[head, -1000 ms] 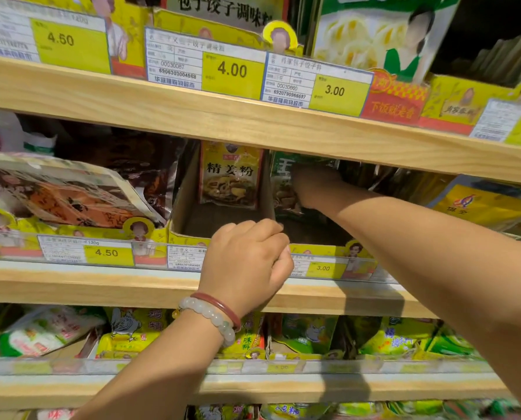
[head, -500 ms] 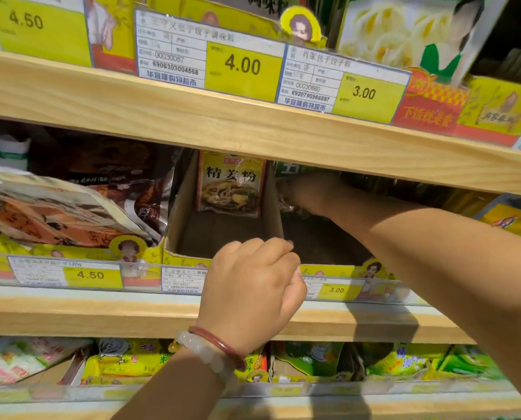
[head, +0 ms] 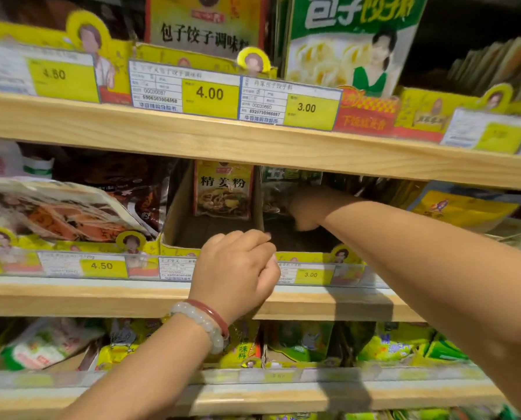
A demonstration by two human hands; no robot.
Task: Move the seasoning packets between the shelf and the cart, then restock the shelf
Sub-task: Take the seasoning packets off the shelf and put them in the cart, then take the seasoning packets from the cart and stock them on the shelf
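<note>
Nearest: left hand (head: 236,272), two bracelets (head: 203,321) at the wrist, fingers curled over the front lip of a cardboard display box (head: 174,221) on the middle shelf (head: 71,298). Left of this hand, price tag (head: 101,265) reading 4.50; right of it, a tag (head: 310,274) reading 3.00. Inside the box, beyond the knuckles, one yellow packet (head: 223,189) standing upright at the back, marked 精姜粉. Farther in, right hand (head: 306,207) deep in the neighbouring box, against a dark green packet (head: 279,189); whether it grips the packet cannot be told. Above both hands, upper shelf tags (head: 209,93) reading 4.00 and 3.00.
</note>
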